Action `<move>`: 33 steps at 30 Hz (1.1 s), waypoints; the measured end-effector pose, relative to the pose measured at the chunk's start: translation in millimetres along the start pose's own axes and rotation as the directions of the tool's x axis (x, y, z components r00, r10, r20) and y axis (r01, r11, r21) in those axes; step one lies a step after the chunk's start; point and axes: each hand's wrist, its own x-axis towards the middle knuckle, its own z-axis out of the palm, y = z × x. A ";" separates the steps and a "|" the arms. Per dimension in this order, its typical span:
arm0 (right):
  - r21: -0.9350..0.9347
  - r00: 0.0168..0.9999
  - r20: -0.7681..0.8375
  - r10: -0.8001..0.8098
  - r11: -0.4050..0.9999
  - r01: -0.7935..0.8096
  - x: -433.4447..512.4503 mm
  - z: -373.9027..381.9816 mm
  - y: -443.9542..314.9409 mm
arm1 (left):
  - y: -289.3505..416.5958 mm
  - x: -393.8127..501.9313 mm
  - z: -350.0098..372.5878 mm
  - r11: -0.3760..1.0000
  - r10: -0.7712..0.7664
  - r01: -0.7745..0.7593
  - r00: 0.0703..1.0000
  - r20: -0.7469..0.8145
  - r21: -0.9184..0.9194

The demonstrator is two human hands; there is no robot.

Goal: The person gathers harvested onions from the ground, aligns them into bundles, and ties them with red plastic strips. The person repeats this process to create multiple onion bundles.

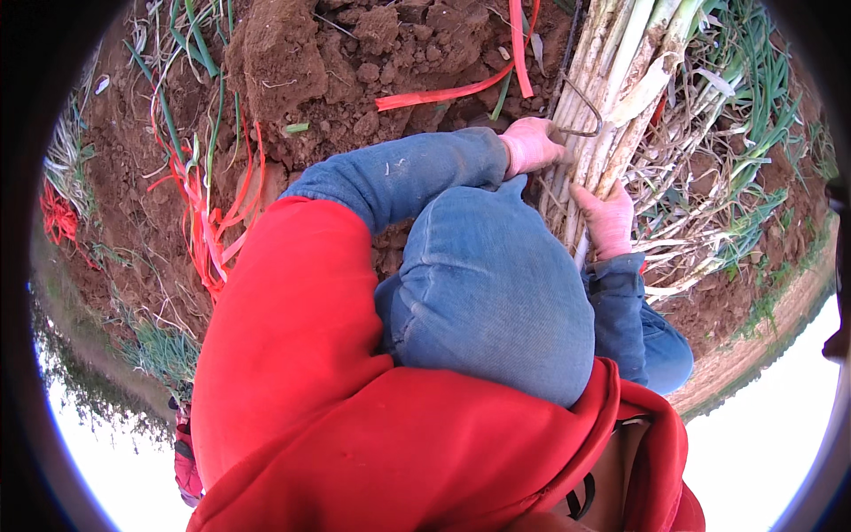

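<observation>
A bundle of long white-stalked green onions point(602, 126) lies in front of me, soil-stained and reaching past the top of the view. My left hand point(534, 145), in a pink glove, presses against the bundle's left side, its fingertips partly hidden at the stalks. Opposite it, my right hand point(606, 216), also pink-gloved, grips the lower right side; the thumb lies on the stalks and the other fingers are hidden. Just above my hands, a bent metal rod point(588, 120) crosses the stalks. Whether my left hand touches the rod cannot be told.
Loose green onions point(705, 166) with tangled roots and leaves lie to the right. Red plastic strips point(452, 96) rest on clumped brown soil point(399, 46), with more red strips point(206, 233) at left. My denim-covered knee point(492, 286) rises close below my hands.
</observation>
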 end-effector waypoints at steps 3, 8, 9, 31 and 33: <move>-0.011 0.998 -0.059 0.014 1.000 -0.015 -0.9 5.2 2.7 | 2.9 -1.6 2.6 0.994 -0.043 0.045 0.999 0.022 -0.101; -0.051 0.999 -0.046 -0.011 0.999 0.009 1.2 5.8 9.1 | 1.7 -1.8 6.0 0.993 0.010 -0.007 1.000 0.026 -0.116; -0.006 1.000 -0.023 -0.006 1.000 0.006 1.8 4.2 10.4 | 1.3 -2.3 6.3 0.982 -0.008 0.019 0.998 0.058 -0.186; -0.231 0.995 -0.037 -0.093 0.969 0.082 -5.6 20.5 -0.2 | -16.8 21.4 19.3 0.985 0.137 -0.123 0.983 -0.118 0.121; -0.351 0.995 -0.045 -0.092 0.934 0.071 -1.8 21.4 3.2 | -20.7 22.2 17.6 0.972 0.082 -0.066 0.995 0.062 -0.226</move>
